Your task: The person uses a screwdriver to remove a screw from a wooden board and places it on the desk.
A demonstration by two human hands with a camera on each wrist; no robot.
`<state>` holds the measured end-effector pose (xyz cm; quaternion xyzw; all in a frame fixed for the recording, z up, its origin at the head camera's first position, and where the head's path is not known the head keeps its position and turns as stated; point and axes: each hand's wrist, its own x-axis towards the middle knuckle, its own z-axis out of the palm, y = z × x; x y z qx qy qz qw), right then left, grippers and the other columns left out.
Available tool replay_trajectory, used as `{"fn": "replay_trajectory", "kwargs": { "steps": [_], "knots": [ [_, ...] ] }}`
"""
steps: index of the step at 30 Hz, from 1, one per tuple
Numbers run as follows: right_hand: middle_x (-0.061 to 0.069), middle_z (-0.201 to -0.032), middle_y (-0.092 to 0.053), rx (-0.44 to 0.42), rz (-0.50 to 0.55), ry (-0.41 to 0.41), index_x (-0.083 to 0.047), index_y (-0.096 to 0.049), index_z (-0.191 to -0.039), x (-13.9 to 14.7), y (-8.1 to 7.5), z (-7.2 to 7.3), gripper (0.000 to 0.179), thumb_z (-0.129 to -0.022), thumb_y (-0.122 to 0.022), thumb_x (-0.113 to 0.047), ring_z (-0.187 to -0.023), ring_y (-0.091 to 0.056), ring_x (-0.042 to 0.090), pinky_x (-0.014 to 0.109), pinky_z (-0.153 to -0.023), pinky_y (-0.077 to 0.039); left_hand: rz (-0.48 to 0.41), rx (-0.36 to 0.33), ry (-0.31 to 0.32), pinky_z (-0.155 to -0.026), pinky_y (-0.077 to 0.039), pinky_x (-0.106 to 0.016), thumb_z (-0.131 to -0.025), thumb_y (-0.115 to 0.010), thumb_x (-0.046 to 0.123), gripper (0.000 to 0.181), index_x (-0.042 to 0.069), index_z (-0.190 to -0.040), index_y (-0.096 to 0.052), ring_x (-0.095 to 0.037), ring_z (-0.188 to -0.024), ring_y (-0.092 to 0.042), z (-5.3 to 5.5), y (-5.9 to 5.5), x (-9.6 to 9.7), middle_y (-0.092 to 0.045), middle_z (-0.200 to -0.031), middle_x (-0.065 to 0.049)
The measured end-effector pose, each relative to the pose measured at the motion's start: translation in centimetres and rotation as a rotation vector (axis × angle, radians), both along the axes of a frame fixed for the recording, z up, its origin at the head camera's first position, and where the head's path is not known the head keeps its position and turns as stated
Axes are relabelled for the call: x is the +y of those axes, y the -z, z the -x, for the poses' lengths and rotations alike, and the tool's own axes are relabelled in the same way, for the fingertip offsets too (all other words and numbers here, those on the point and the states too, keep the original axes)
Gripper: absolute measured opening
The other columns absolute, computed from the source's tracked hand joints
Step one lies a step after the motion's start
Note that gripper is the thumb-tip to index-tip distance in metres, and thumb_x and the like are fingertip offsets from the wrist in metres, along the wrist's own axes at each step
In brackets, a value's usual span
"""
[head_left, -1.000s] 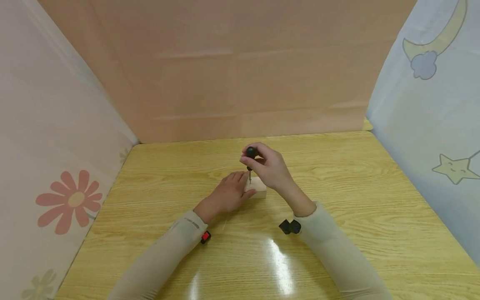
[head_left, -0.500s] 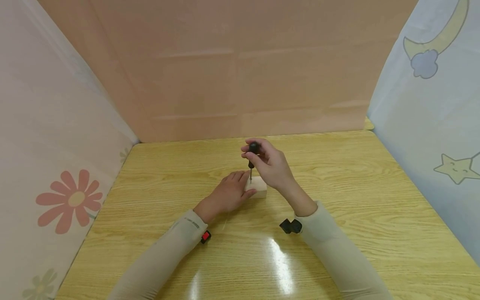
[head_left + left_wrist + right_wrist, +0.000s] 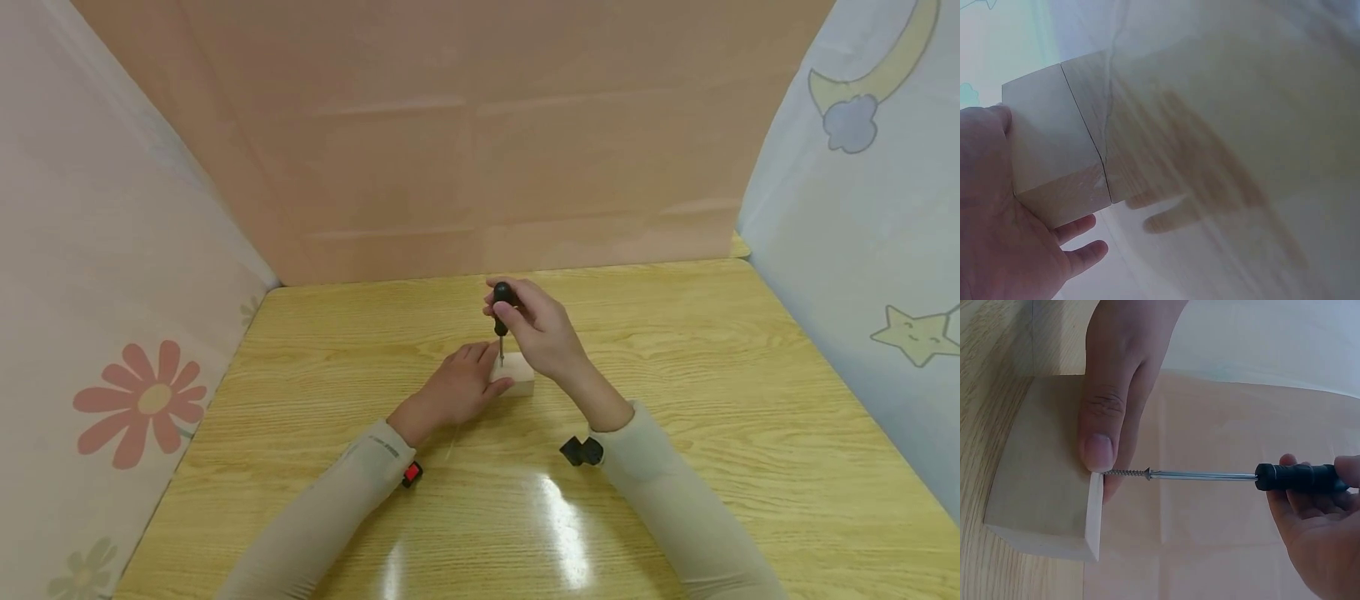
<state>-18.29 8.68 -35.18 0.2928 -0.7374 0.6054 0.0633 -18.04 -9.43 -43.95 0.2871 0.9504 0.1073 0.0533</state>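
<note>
A pale wooden block sits on the table. My left hand grips it from the left, thumb along the near side and fingers on the far side. In the right wrist view a threaded screw stands out of the block's top face near the left thumb, most of its thread showing. The tip of a screwdriver with a metal shaft and black handle meets the screw head. My right hand holds that handle above the block, thumb and fingers around it. The left wrist view shows the block against the left palm.
The wood-grain table is glossy and mirrors the hand and block in the left wrist view. A peach cloth hangs behind it. Patterned sheets with a flower and a star flank both sides.
The right fingers have shifted around the screwdriver handle, its top tilting slightly right and then back toward upright. The left hand and the block stay in place.
</note>
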Motion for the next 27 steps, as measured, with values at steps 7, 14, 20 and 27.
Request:
{"fn": "replay_trajectory", "kwargs": {
  "steps": [7, 14, 20, 27],
  "knots": [
    [0.015, -0.115, -0.066, 0.048, 0.0, -0.017, 0.002, -0.053, -0.138, -0.04, 0.13, 0.13, 0.035, -0.104, -0.057, -0.007, -0.106, -0.069, 0.027, 0.031, -0.095, -0.055, 0.012, -0.009, -0.006, -0.117, -0.034, -0.05, -0.106, -0.034, 0.057, 0.077, 0.008, -0.162, -0.018, -0.031, -0.146, -0.035, 0.11, 0.12, -0.06, -0.037, -0.158, -0.013],
    [0.016, -0.117, -0.068, 0.02, -0.005, -0.032, 0.001, -0.052, -0.13, -0.09, 0.03, 0.02, 0.027, -0.103, -0.056, -0.004, -0.108, -0.069, 0.025, 0.03, -0.095, -0.054, 0.013, -0.021, -0.004, -0.118, -0.033, -0.049, -0.107, -0.033, 0.057, 0.077, 0.007, -0.163, -0.017, -0.032, -0.147, -0.034, 0.18, 0.16, -0.11, -0.035, -0.16, -0.013],
    [0.013, -0.119, -0.069, -0.015, -0.041, 0.002, -0.001, -0.057, -0.126, -0.11, -0.08, -0.03, 0.023, -0.105, -0.053, -0.008, -0.11, -0.068, 0.023, 0.032, -0.095, -0.054, 0.008, -0.027, -0.009, -0.117, -0.034, -0.049, -0.106, -0.033, 0.058, 0.077, 0.007, -0.163, -0.017, -0.031, -0.146, -0.035, 0.17, 0.09, -0.1, -0.035, -0.16, -0.013],
    [0.013, -0.119, -0.069, -0.011, -0.042, 0.011, 0.001, -0.059, -0.129, -0.03, -0.01, -0.01, 0.027, -0.106, -0.053, -0.014, -0.11, -0.069, 0.024, 0.034, -0.098, -0.054, -0.003, -0.025, -0.011, -0.117, -0.034, -0.049, -0.106, -0.035, 0.057, 0.077, 0.007, -0.162, -0.018, -0.03, -0.147, -0.035, 0.19, 0.21, -0.11, -0.037, -0.159, -0.013]
  ]
}}
